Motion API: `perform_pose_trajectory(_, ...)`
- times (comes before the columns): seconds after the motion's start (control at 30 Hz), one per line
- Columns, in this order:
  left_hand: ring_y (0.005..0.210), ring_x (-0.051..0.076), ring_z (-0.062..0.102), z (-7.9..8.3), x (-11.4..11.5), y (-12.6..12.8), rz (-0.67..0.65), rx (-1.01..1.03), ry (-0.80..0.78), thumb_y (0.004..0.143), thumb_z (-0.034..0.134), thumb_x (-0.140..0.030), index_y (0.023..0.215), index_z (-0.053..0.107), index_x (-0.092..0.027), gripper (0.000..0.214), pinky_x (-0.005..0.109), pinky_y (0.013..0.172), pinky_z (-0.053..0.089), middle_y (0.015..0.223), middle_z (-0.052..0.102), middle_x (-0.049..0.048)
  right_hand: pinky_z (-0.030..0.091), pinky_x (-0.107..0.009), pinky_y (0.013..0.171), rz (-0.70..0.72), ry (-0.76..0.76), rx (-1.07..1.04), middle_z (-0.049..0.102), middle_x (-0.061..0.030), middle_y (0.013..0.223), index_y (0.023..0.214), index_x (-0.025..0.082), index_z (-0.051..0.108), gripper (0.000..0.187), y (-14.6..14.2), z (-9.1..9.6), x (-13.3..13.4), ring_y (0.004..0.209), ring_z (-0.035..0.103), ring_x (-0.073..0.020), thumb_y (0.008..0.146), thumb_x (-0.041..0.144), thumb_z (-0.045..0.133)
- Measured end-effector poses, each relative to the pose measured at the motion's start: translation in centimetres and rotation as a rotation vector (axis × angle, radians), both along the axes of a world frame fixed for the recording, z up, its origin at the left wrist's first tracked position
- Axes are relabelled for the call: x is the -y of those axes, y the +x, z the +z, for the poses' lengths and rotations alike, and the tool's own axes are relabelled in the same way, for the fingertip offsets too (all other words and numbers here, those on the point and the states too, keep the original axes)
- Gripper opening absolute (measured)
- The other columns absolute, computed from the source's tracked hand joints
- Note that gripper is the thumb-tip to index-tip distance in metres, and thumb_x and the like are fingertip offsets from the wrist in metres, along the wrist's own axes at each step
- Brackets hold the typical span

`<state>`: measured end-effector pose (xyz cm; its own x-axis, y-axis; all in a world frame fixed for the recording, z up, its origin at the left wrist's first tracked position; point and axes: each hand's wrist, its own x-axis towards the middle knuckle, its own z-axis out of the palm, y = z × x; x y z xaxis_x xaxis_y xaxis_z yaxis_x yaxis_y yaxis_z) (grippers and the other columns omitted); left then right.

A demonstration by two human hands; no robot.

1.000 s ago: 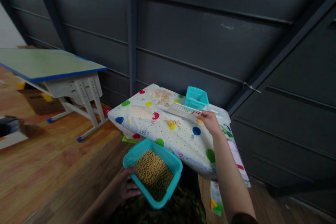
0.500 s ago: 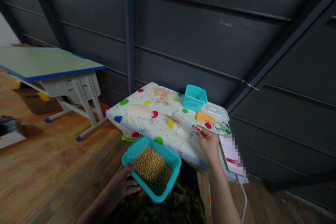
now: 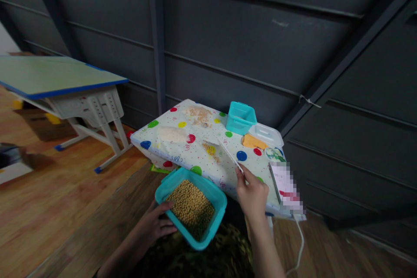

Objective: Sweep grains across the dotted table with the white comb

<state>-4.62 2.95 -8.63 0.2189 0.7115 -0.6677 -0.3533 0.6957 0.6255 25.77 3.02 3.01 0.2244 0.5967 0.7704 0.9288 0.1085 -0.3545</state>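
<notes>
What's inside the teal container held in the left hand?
The teal container holds round tan beans, with darker, greenish ones toward its near end. Only the top layer shows; the container's floor and anything buried deeper are covered.

Room to pass lies over the counter between the white pile and the turquoise box. The box, lid and orange cloth crowd the far right, the wall bars the back, and the white strip stands right of the spilled beans.
</notes>
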Motion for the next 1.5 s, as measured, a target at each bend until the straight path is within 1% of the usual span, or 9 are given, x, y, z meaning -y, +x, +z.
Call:
perform_pose_trajectory(0.1, 0.09, 0.032, 0.085, 0.5, 0.1, 0.0, 0.008, -0.035, 0.012, 0.09, 0.087, -0.042, 0.167, 0.045, -0.025, 0.089, 0.048, 0.089, 0.071, 0.141, 0.078, 0.0188, 0.065, -0.031, 0.066, 0.051, 0.057, 0.026, 0.091, -0.0135, 0.097, 0.109, 0.02, 0.093, 0.038, -1.3, -0.1, 1.0, 0.072, 0.086, -0.0259, 0.114, 0.036, 0.059)
perform_pose_trajectory(0.3, 0.081, 0.027, 0.082, 1.2, 0.2, -0.1, 0.001, -0.029, 0.016, 0.093, 0.086, -0.039, 0.162, 0.051, -0.023, 0.079, 0.044, 0.086, 0.071, 0.13, 0.078, 0.0158, 0.07, -0.031, 0.069, 0.161, 0.111, 0.011, 0.091, -0.0084, 0.097, 0.112, 0.023, 0.092, 0.029, -2.6, 0.2, 1.7, 0.074, 0.087, -0.0243, 0.112, 0.028, 0.063)
perform_pose_trajectory(0.47, 0.09, 0.033, 0.086, 1.9, 0.3, 0.1, -0.018, -0.002, 0.034, 0.088, 0.091, -0.044, 0.168, 0.044, -0.025, 0.095, 0.045, 0.085, 0.07, 0.125, 0.081, 0.0143, 0.069, -0.029, 0.064, 0.143, 0.117, 0.063, 0.09, -0.0073, 0.091, 0.111, 0.023, 0.092, 0.03, -2.8, 0.6, 1.1, 0.067, 0.085, -0.0226, 0.113, 0.028, 0.062)
perform_pose_trajectory(0.6, 0.083, 0.032, 0.083, 2.2, 0.4, 0.2, 0.005, 0.0, 0.036, 0.086, 0.094, -0.044, 0.171, 0.041, -0.02, 0.103, 0.046, 0.084, 0.068, 0.118, 0.081, 0.0154, 0.067, -0.029, 0.058, 0.093, 0.183, 0.089, 0.089, -0.0079, 0.085, 0.11, 0.021, 0.092, 0.029, -2.9, 0.8, 1.1, 0.059, 0.082, -0.0217, 0.113, 0.026, 0.063)
perform_pose_trajectory(0.83, 0.082, 0.03, 0.083, 2.2, 0.4, 0.3, 0.014, -0.026, 0.05, 0.082, 0.097, -0.046, 0.168, 0.045, -0.024, 0.103, 0.044, 0.083, 0.068, 0.122, 0.081, 0.0146, 0.073, -0.028, 0.068, 0.202, 0.205, 0.126, 0.091, -0.0077, 0.095, 0.119, 0.022, 0.09, 0.026, -3.9, 0.9, 2.4, 0.069, 0.086, -0.0213, 0.109, 0.017, 0.067)
perform_pose_trajectory(1.07, 0.078, 0.028, 0.083, 1.8, 0.1, 0.5, 0.054, -0.076, 0.07, 0.088, 0.09, -0.042, 0.159, 0.053, -0.027, 0.082, 0.045, 0.081, 0.069, 0.13, 0.08, 0.0181, 0.073, -0.026, 0.074, 0.278, 0.216, 0.162, 0.091, -0.0071, 0.1, 0.128, 0.02, 0.086, 0.031, -4.8, 1.4, 3.7, 0.073, 0.088, -0.0206, 0.108, 0.009, 0.066)
perform_pose_trajectory(1.2, 0.079, 0.03, 0.084, 1.8, -0.1, 0.2, 0.057, -0.067, 0.057, 0.086, 0.092, -0.042, 0.161, 0.053, -0.028, 0.085, 0.049, 0.083, 0.07, 0.136, 0.079, 0.0183, 0.073, -0.027, 0.073, 0.308, 0.208, 0.188, 0.091, -0.0061, 0.101, 0.134, 0.021, 0.085, 0.034, -5.4, 1.7, 4.8, 0.071, 0.087, -0.0208, 0.108, 0.009, 0.068)
perform_pose_trajectory(1.3, 0.078, 0.029, 0.084, 1.9, -0.2, 0.1, 0.045, -0.05, 0.058, 0.085, 0.095, -0.041, 0.156, 0.056, -0.027, 0.082, 0.047, 0.082, 0.07, 0.122, 0.081, 0.0149, 0.074, -0.028, 0.075, 0.338, 0.201, 0.173, 0.091, -0.0065, 0.104, 0.139, 0.021, 0.083, 0.038, -6.0, 2.0, 5.6, 0.072, 0.088, -0.0216, 0.107, 0.007, 0.067)
perform_pose_trajectory(1.5, 0.069, 0.025, 0.082, 2.9, -0.3, 0.9, 0.093, -0.089, 0.018, 0.096, 0.08, -0.032, 0.139, 0.061, -0.026, 0.047, 0.041, 0.072, 0.07, 0.097, 0.079, 0.005, 0.074, -0.028, 0.07, 0.359, 0.211, 0.161, 0.091, -0.0073, 0.107, 0.144, 0.02, 0.081, 0.041, -7.3, 2.1, 6.7, 0.076, 0.089, -0.0221, 0.108, 0.006, 0.067)
